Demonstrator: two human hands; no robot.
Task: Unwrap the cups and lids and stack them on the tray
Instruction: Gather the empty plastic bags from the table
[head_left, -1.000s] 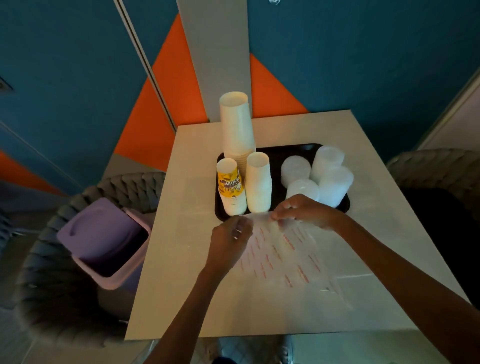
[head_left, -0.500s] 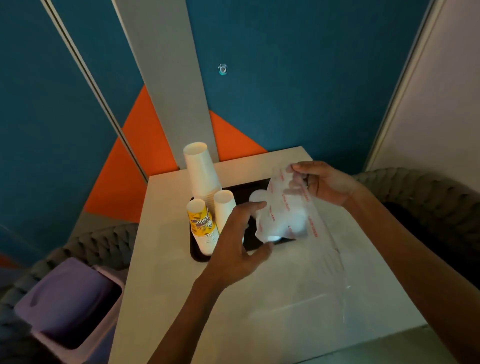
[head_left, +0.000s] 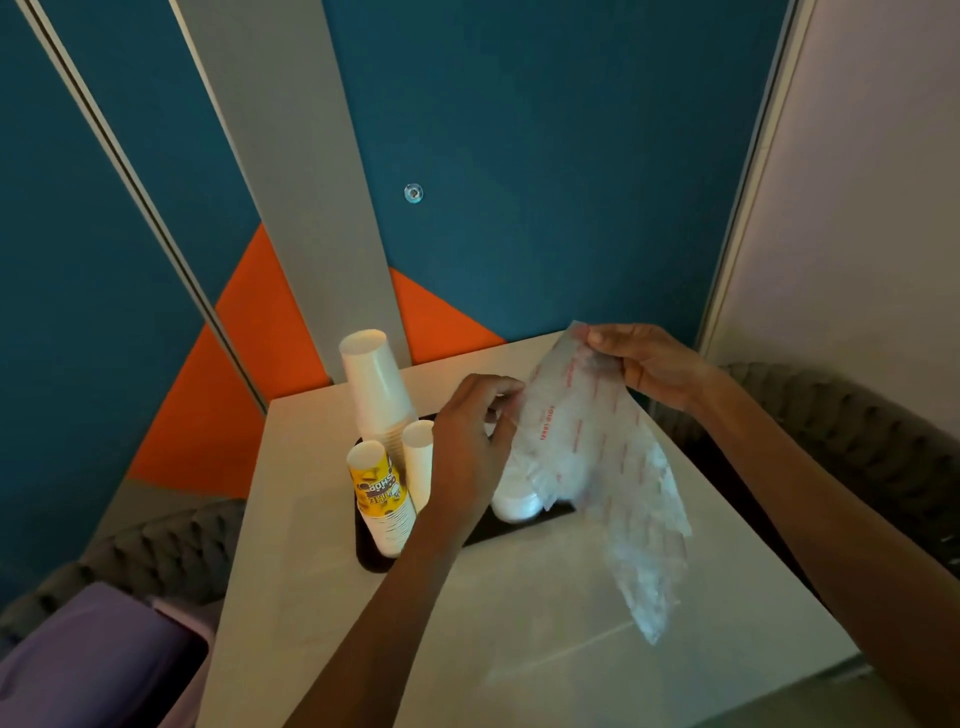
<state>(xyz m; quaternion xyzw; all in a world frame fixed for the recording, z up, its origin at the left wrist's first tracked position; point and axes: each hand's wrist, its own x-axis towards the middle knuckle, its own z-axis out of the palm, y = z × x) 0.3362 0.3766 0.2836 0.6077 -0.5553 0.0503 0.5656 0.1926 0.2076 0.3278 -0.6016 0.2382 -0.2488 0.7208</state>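
- Head view, looking down on a pale table (head_left: 519, 649) with a black tray (head_left: 493, 532) at its far middle.
- Above the tray's right half: clear plastic wrapper (head_left: 597, 452) with red print, lifted off the table, hanging crumpled, lower end trailing down past the tray's near edge.
- Right hand (head_left: 649, 364) above the tray's far right corner, thumb and fingers pinching the wrapper's top corner.
- Left hand (head_left: 467, 452) over the tray's middle, fingers curled at the wrapper's left edge; impossible to tell whether actually gripping it or only touching.
- On the tray's far left: tall stack of white cups (head_left: 374, 384), upside down.
- On the tray's near left corner: shorter stack topped by a yellow printed cup (head_left: 382, 493), also upside down.
- Just right of that, partly hidden by the left hand: short white cup stack (head_left: 418, 457).
- Near the tray's front edge, seen partly through the wrapper: white lids (head_left: 514, 501), stacked; number unclear.
- Left of the tray, down beside the table: purple bin (head_left: 93, 660).
- Right of the tray, beyond the table edge: grey woven chair (head_left: 857, 441).
- Behind the tray: wall in teal, orange and grey panels.
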